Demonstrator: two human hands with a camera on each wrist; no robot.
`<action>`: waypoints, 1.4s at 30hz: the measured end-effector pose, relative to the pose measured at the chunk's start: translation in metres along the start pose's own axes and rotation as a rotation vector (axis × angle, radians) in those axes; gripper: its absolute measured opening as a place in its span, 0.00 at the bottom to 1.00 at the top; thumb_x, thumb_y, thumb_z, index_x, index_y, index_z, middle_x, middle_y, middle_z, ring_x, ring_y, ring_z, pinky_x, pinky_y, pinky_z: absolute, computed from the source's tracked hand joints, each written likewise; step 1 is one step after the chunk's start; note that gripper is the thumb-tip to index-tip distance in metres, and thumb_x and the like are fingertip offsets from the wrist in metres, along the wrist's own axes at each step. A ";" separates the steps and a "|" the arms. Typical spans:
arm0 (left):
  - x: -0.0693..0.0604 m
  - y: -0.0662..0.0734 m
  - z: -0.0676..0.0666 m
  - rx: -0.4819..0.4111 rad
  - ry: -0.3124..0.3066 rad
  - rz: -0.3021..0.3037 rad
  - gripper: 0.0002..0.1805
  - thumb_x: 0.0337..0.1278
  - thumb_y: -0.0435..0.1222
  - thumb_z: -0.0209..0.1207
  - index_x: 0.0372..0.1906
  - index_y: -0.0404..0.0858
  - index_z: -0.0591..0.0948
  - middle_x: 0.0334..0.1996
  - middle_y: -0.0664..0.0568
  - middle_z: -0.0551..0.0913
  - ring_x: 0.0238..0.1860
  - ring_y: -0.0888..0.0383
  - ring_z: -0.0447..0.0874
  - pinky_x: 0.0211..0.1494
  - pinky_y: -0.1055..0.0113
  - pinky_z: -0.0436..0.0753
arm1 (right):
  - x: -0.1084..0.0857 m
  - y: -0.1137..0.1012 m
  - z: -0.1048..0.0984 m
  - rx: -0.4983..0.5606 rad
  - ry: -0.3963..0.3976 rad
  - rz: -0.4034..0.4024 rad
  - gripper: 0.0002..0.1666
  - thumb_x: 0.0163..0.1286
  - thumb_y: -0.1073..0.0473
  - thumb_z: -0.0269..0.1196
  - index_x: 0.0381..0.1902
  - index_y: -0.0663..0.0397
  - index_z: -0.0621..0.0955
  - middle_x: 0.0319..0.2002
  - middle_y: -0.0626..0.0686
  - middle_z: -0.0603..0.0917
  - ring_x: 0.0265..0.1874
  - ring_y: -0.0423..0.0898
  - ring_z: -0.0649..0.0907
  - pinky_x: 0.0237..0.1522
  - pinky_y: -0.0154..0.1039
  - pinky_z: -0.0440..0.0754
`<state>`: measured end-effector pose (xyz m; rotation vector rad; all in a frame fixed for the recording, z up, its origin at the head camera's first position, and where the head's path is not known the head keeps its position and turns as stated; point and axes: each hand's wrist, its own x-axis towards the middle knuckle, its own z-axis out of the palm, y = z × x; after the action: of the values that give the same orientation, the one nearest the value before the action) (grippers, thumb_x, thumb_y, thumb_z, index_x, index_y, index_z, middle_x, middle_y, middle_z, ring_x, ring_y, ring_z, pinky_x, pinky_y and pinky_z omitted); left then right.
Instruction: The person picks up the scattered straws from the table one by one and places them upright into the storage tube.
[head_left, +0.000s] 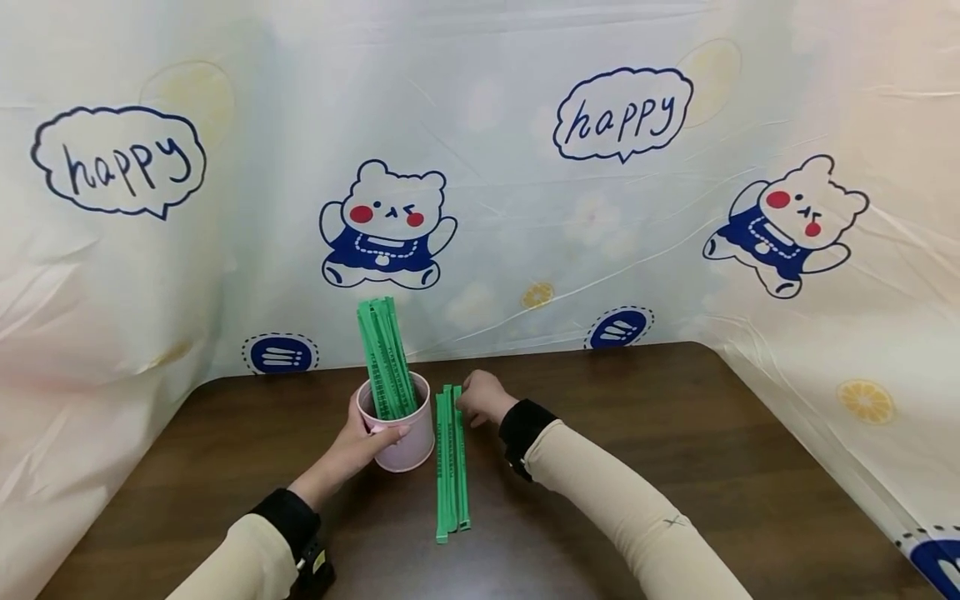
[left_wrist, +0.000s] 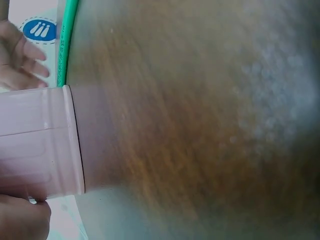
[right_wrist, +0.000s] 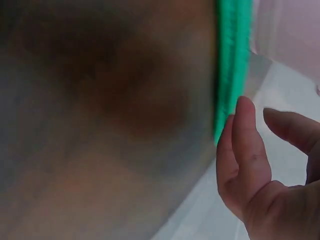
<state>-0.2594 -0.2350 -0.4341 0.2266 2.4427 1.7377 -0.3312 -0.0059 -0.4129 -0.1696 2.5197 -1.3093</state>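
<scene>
My left hand (head_left: 358,439) grips a pink bucket-like cup (head_left: 408,446), thumb across its near side and fingers round the left. A bundle of long, thin green sticks (head_left: 387,358) with dark print leans out of the cup. To its right several more such green sticks (head_left: 451,462) lie side by side on the table. My right hand (head_left: 483,398) is at their far end, fingertips at the sticks. In the right wrist view the thumb stands apart from the bent fingers (right_wrist: 246,125), with nothing between them, beside the green sticks (right_wrist: 232,65).
The dark brown wooden table (head_left: 637,433) has rounded far corners. Behind it and at both sides hangs a pale sheet (head_left: 495,167) printed with bears and "happy" bubbles. Black bands (head_left: 527,433) sit on both wrists.
</scene>
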 end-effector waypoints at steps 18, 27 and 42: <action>-0.002 0.000 -0.002 -0.010 0.006 -0.020 0.57 0.62 0.39 0.61 0.80 0.40 0.32 0.79 0.33 0.45 0.78 0.35 0.50 0.80 0.32 0.55 | 0.009 0.009 0.026 -0.189 0.058 0.029 0.31 0.68 0.74 0.58 0.12 0.48 0.59 0.10 0.47 0.58 0.08 0.44 0.73 0.14 0.33 0.72; -0.001 0.000 -0.001 -0.015 0.003 -0.016 0.57 0.61 0.38 0.61 0.81 0.39 0.31 0.79 0.33 0.45 0.78 0.35 0.49 0.80 0.32 0.55 | 0.006 0.012 0.018 -0.184 0.051 0.054 0.27 0.70 0.72 0.58 0.17 0.49 0.60 0.14 0.46 0.56 0.11 0.44 0.72 0.18 0.34 0.74; -0.001 0.001 -0.001 -0.024 0.004 -0.023 0.57 0.62 0.39 0.62 0.80 0.40 0.31 0.80 0.34 0.44 0.78 0.36 0.51 0.80 0.34 0.56 | -0.002 -0.067 -0.059 -0.030 0.178 -0.242 0.41 0.70 0.75 0.55 0.78 0.59 0.57 0.37 0.56 0.75 0.21 0.42 0.71 0.27 0.32 0.73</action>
<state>-0.2585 -0.2355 -0.4330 0.1920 2.4152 1.7588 -0.3496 0.0021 -0.3259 -0.3920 2.7390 -1.4335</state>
